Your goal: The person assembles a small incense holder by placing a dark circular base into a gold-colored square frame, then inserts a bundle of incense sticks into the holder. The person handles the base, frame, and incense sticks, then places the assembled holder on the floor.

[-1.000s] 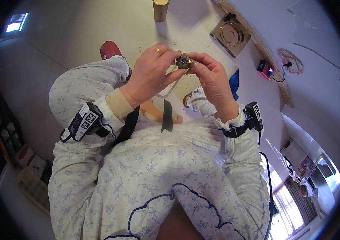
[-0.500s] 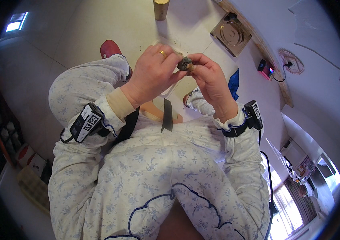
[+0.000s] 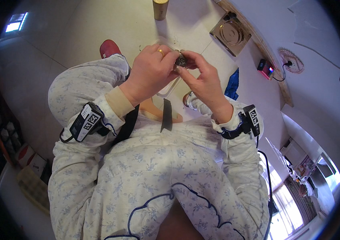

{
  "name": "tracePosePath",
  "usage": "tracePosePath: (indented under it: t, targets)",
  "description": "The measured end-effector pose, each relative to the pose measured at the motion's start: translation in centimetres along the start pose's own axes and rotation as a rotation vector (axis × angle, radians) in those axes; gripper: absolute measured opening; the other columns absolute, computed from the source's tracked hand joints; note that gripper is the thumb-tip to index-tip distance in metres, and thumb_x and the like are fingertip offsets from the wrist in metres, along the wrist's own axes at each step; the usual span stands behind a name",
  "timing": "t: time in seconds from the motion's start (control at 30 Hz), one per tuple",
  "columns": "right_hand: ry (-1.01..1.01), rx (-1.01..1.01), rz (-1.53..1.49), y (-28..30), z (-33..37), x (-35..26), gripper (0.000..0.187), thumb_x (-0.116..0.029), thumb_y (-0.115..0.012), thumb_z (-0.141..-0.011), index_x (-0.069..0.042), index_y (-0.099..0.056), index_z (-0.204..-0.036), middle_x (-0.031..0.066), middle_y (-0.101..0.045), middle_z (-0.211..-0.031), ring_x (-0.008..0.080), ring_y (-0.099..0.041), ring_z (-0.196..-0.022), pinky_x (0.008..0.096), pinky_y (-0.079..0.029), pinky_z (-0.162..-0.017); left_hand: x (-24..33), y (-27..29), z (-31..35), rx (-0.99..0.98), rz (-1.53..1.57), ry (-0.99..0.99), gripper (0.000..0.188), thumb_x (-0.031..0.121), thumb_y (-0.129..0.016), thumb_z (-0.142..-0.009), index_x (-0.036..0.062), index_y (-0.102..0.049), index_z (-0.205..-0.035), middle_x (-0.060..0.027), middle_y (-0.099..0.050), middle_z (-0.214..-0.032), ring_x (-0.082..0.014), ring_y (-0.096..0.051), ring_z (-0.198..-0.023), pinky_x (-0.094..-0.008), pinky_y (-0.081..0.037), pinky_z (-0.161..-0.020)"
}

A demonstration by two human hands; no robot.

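A small dark grey-green and brown lump (image 3: pixel 181 61), too small and covered to name, is pinched between the fingertips of both hands. My left hand (image 3: pixel 148 74), with a gold ring, closes on it from the left, fingers curled. From the other side my right hand (image 3: pixel 205 82) grips it between thumb and bent fingers. Underneath, a pale shallow container (image 3: pixel 165 94) shows only in part, mostly hidden by my hands and wrists. Small dark crumbs are scattered on the light floor beyond my fingers.
A gold-coloured tall cup (image 3: pixel 160 10) stands on the floor ahead. By the right wall lies a square brown tray (image 3: pixel 230 35) with a round hollow. A pink device (image 3: pixel 265 69) with a cord sits near the wall, a blue bag-like thing (image 3: pixel 232 84) beside my right leg.
My right hand has turned and moved slightly left, its fingers now closer around the lump. The lump has shifted a little left and is more covered. My left hand has barely moved.
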State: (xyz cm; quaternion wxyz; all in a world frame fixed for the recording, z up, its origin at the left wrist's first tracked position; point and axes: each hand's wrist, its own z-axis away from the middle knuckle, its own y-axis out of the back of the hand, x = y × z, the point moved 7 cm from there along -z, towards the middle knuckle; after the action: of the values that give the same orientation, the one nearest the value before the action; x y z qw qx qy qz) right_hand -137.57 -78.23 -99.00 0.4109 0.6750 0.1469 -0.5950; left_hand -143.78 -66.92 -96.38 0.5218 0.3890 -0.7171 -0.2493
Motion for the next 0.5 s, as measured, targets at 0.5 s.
tracePosePath:
  t: [0.5]
  targets:
    - [-0.49, -0.262, -0.602, -4.7, 1.1, 8.3, 0.031, -0.016, -0.063, -0.089, 0.003, -0.06, -0.113, 0.0069, -0.065, -0.099, 0.0116, -0.058, -0.085, 0.0244, -0.047, -0.075, -2.6, -4.6, 4.2, 0.015, 0.009, -0.108, 0.032, 0.018, -0.077, -0.065, 0.007, -0.059, -0.09, -0.0073, -0.057, -0.089, -0.0268, -0.057, -0.083, -0.0365, -0.047, -0.073]
